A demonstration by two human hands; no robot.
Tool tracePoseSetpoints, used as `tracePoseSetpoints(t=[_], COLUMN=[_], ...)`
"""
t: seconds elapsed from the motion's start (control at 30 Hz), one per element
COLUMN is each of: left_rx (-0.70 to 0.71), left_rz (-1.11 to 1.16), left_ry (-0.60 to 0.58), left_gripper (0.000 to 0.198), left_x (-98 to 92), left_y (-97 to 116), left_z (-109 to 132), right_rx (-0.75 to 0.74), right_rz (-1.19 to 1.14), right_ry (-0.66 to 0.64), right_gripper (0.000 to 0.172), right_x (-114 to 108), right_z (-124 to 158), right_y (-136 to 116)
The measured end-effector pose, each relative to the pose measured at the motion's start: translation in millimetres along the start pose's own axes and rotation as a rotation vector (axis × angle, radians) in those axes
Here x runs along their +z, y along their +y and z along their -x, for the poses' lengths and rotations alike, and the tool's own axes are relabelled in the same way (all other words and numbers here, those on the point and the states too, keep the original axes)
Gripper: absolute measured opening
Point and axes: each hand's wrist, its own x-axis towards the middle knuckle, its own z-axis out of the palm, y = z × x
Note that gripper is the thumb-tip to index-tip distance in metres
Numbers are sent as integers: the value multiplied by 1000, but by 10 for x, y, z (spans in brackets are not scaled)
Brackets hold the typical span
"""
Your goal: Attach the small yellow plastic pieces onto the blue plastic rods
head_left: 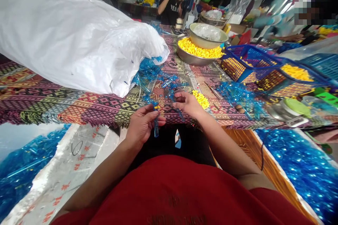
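Observation:
My left hand (142, 124) is closed on a clear blue plastic piece (156, 128), which hangs upright between thumb and fingers. A small yellow part (157, 107) shows at its upper end. Just to the right, my right hand (188, 103) has its thumb and forefinger apart, close to loose blue plastic pieces (171, 94) on the patterned cloth (105, 107). Another blue piece (180, 115) shows below its fingers; whether the hand touches it I cannot tell. A small heap of yellow parts (200, 99) lies right beside this hand.
A big white sack (79, 35) spills blue pieces from its mouth at left. Beyond are a metal basin (195, 59) of yellow parts and blue baskets (248, 65). More blue pieces (237, 98) lie right. Boxes of blue pieces (301, 161) flank my lap. People sit across.

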Motion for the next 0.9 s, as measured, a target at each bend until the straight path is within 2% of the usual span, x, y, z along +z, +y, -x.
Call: tracePoseSetpoints(t=[0.1, 0.17, 0.37, 0.6, 0.7, 0.8, 0.9], left_rx=[43, 66, 103, 138, 120, 68, 15], left_rz=[-20, -45, -117, -131, -125, -101, -60], left_ry=[-23, -45, -86, -142, -132, -88, -64], left_gripper=[37, 35, 34, 29, 29, 29, 23], left_x=[71, 126, 233, 298, 307, 287, 268], left_y=[-60, -106, -177, -209, -207, -192, -184], left_z=[-43, -63, -49, -14, -20, -41, -65], right_rx=[101, 136, 136, 64, 32, -29, -121], right_rz=[-557, -747, -846, -788, -724, -427, 128], right_ry=[-86, -132, -118, -62, -19, 60, 75], right_gripper=[43, 41, 36, 34, 33, 24, 15], right_x=[-11, 5, 58, 121, 70, -53, -134], right_z=[215, 354, 512, 549, 528, 430, 304], right_y=[-21, -62, -159, -171, -100, 10, 88])
